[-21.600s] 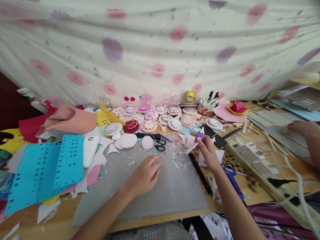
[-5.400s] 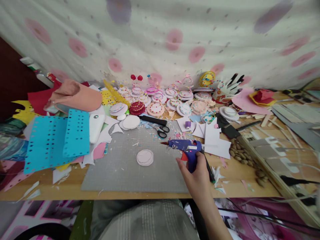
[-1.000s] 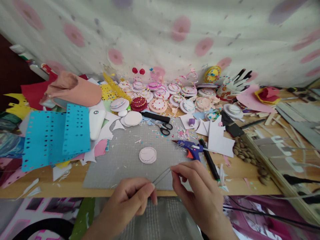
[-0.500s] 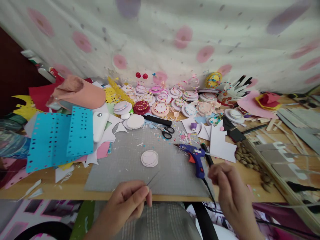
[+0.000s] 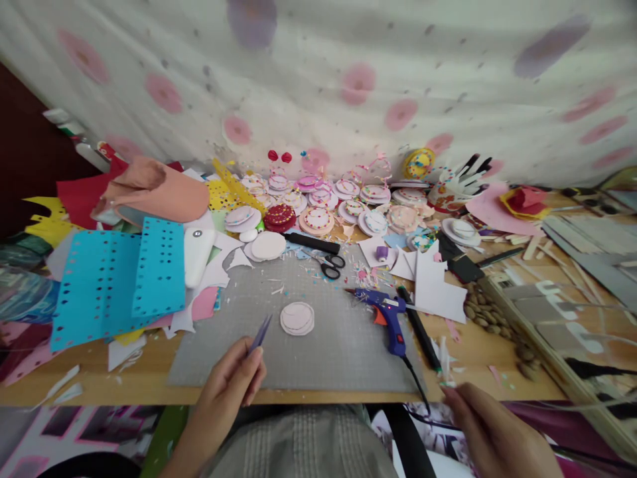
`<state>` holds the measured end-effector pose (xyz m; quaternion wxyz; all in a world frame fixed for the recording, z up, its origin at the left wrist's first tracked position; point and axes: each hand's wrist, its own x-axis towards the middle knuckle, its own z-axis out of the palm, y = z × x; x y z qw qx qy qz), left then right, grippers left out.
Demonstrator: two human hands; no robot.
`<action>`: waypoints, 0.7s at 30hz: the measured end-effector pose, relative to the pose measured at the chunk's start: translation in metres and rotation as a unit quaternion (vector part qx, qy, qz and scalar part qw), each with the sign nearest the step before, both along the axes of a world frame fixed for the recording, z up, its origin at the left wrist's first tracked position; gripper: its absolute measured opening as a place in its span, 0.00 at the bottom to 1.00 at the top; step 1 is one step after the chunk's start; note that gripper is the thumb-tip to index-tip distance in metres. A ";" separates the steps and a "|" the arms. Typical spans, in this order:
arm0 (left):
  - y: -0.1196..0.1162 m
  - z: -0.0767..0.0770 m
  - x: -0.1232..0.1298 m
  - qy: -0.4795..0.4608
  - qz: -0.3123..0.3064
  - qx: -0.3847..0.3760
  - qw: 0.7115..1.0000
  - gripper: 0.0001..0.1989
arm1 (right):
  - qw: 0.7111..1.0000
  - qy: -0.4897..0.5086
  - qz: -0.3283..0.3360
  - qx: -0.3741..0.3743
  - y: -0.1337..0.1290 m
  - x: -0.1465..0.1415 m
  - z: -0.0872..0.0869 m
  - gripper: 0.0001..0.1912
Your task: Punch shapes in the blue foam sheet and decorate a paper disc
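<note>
Tweezers (image 5: 261, 332) rise from the grip of my left hand (image 5: 233, 375), tips apart and pointing up over the grey cutting mat (image 5: 219, 358). Just right of their tips lies a small round white disc (image 5: 297, 318) on the mat, apart from them. My right hand (image 5: 490, 425) is at the table's front edge, thumb and fingers pinched together. A tiny greenish bit shows at those fingertips, too small to name. White scraps (image 5: 444, 355) and a black pen (image 5: 421, 332) lie just beyond them. Left of the pen rests a blue glue gun (image 5: 391, 315).
Several small decorated paper hats (image 5: 318, 219) crowd the back. Black-handled scissors (image 5: 332, 267) lie at the mat's far side. Blue perforated sheets (image 5: 104, 285) and a peach cap (image 5: 169, 192) cover the left. Brown pebbles (image 5: 488, 315) and a tray (image 5: 517, 332) stand right.
My left hand has moved left with the tweezers, now pointing more upright. My right hand has shifted down and right, uncovering the pen's near end and the white scraps.
</note>
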<state>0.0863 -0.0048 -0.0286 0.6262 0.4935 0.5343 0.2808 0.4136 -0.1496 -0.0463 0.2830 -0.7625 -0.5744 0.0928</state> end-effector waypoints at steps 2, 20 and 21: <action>-0.005 0.001 0.005 0.009 -0.010 0.014 1.000 0.22 | 0.996 0.023 0.073 0.045 0.025 -0.021 0.005 0.10; 0.026 -0.039 0.026 0.265 -0.094 0.485 0.828 0.15 | 0.941 0.335 0.031 0.034 0.104 -0.100 -0.012 0.13; 0.033 -0.043 0.024 0.275 -0.120 0.499 0.813 0.14 | 0.949 0.312 0.033 0.017 0.108 -0.098 -0.014 0.12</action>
